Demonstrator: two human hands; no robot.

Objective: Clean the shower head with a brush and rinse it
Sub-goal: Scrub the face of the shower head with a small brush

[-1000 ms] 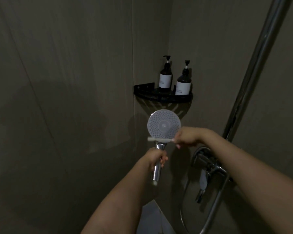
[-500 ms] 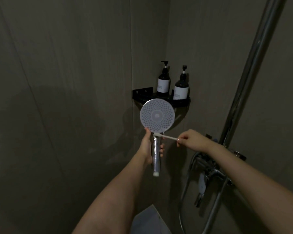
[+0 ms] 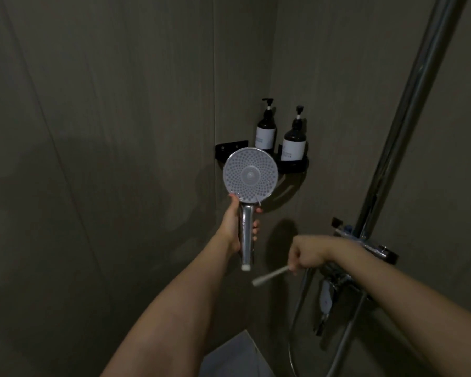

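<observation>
Left hand wrapped round shower head handle, face up. Right hand fisted on brush, below-right of head, off it. Wet chrome could slip; rinse untouched imo.

One head cam, looking fwd into shower corner, slightly down along both arms; hands near, walls close all round.

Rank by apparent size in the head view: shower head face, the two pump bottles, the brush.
1. Shower head face, though it is nearer the camera.
2. Right pump bottle and left pump bottle: alike.
3. Brush, blurred.
</observation>
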